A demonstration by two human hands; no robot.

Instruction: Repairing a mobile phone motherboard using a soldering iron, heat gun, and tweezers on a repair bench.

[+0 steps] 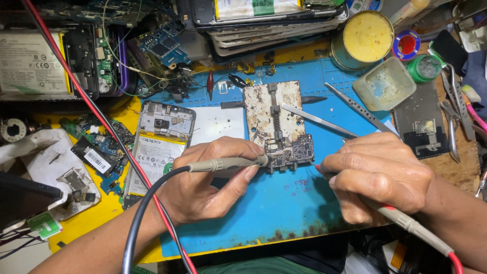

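At the far left we see an opened phone (161, 144) lying back-off at the edge of the blue work mat (284, 203), a red lead (96, 114) crossing beside it. Our left hand (208, 177) grips a grey probe (228, 163) with a black cable, its tip touching the small circuit board (291, 151) clamped at the foot of a rusted metal holder (271, 111). Our right hand (378, 172) is closed around a second probe (406, 220), pointed at the board's right edge. Tweezers (317, 120) lie just above, a tin of yellow paste (366, 36) beyond.
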